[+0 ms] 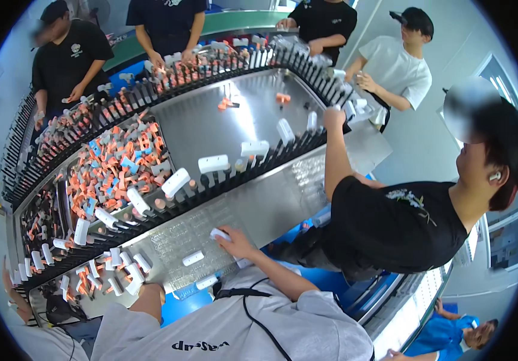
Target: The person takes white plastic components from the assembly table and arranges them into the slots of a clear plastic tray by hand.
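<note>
My right hand point(237, 245) grips a white oblong plastic piece point(219, 235) above the metal ledge, its fingers closed around one end. A second white oblong piece point(193, 259) lies flat on the ledge to its left, and another point(206, 281) is nearer my body. My left arm points at a loose pile of white and orange pieces point(114, 274) at the ledge's left. Only a foreshortened stretch of skin, my left hand or wrist point(152, 295), shows beside a white piece point(133, 280); its fingers are hidden.
Beyond the ledge point(259, 207), a row of black upright pegs carries white pieces. Behind it, a steel tray point(193, 114) and a heap of orange, grey and blue parts point(120, 159). A co-worker in black point(397, 222) stands close on my right; several others stand around the table.
</note>
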Motion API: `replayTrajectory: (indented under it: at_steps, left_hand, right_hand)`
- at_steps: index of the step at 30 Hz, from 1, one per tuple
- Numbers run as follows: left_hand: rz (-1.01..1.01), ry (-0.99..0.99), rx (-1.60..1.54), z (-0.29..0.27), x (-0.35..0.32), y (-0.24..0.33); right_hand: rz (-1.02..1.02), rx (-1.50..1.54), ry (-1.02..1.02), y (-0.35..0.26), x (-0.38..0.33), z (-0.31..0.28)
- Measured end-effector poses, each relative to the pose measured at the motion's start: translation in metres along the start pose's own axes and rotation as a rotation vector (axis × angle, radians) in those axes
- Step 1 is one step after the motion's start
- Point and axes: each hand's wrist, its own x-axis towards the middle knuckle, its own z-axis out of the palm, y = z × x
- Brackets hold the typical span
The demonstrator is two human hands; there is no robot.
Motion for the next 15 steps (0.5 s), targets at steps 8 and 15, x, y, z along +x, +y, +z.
replayTrajectory:
  at_steps: [8,15]
  left_hand:
    - [0.016,-0.084,-0.081,0.003,-0.002,0.001]
    - [0.034,-0.135,-0.136,0.003,0.001,0.007]
  right_hand:
    - [0.019,0.051,-0.022,-0.004,0.0,0.0]
    - [0.026,0.04,-0.013,-0.018,0.001,0.003]
